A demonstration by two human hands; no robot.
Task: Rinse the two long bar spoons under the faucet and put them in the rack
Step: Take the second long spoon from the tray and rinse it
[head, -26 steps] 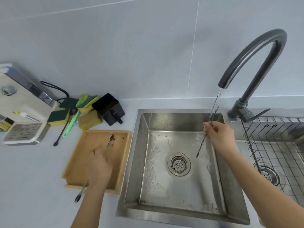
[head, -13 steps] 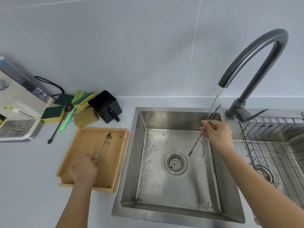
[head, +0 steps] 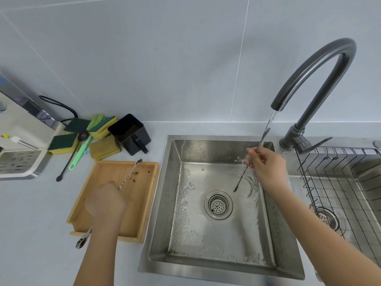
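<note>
Rinsing goes best if the right hand [head: 266, 168] rolls its bar spoon [head: 250, 162] so the stream from the faucet [head: 313, 79] wets bowl, twisted stem and tip alike; it pinches the spoon mid-stem over the sink [head: 216, 265], tilted, upper end in the water. The left hand [head: 106, 201] is clenched around the second bar spoon [head: 132, 172], which lies across the wooden tray [head: 144, 203] at 9 o'clock of the sink; a forked end sticks out past the tray's near edge, probably the same spoon. The rack [head: 321, 182] stands at 3 o'clock, just beside the right hand, so the drop-off is short. Crumbs on the tray suggest the second spoon needs a thorough rinse. Sponges [head: 61, 142], a black cup [head: 129, 131] and a green brush [head: 81, 150] sit on the surface at 10 o'clock, well clear; nothing blocks either path.
</note>
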